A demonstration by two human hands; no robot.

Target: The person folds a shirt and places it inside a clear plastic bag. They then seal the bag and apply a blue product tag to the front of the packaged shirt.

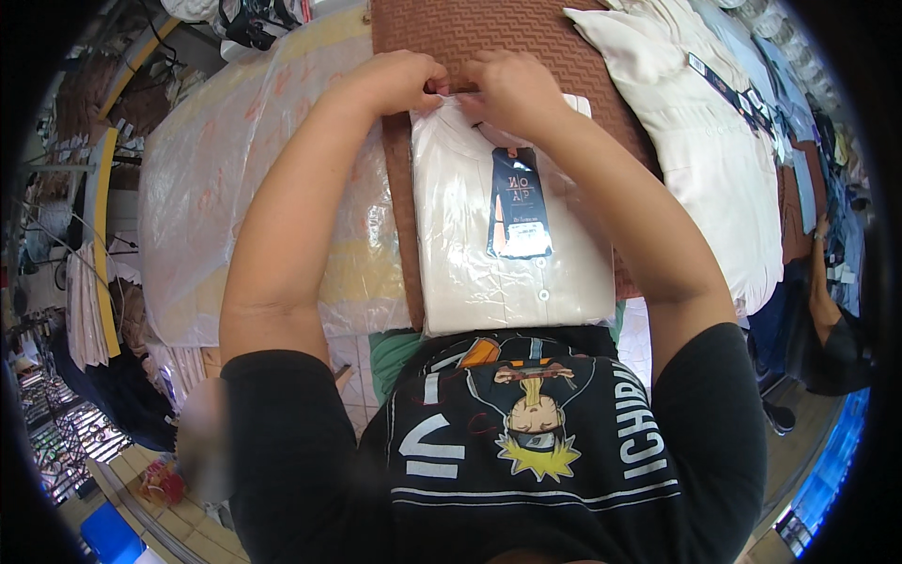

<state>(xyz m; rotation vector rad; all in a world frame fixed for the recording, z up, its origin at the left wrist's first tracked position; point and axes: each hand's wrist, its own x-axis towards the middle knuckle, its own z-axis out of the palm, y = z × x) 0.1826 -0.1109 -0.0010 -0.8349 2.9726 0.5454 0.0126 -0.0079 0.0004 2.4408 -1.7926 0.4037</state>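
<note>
A folded cream shirt (pixel 456 221) lies flat in front of me inside a clear plastic bag (pixel 587 254), its collar end away from me. A dark hang tag (pixel 519 202) rests on the shirt's front. At the bag's far edge, my left hand (pixel 404 83) is closed, fingers and thumb pinching the plastic near the left corner. Just right of it, my right hand (pixel 519 94) bends over the same edge with its fingers curled onto the plastic. Its fingertips are partly hidden, and a narrow gap separates the two hands.
Brown ridged cloth (pixel 601 80) covers the work surface under the bag. Plastic sheeting (pixel 235 188) spreads over the surface to the left. Cream garments (pixel 709 179) with tags are piled on the right. Another person's arm (pixel 824 291) shows at the far right, beside hanging clothes.
</note>
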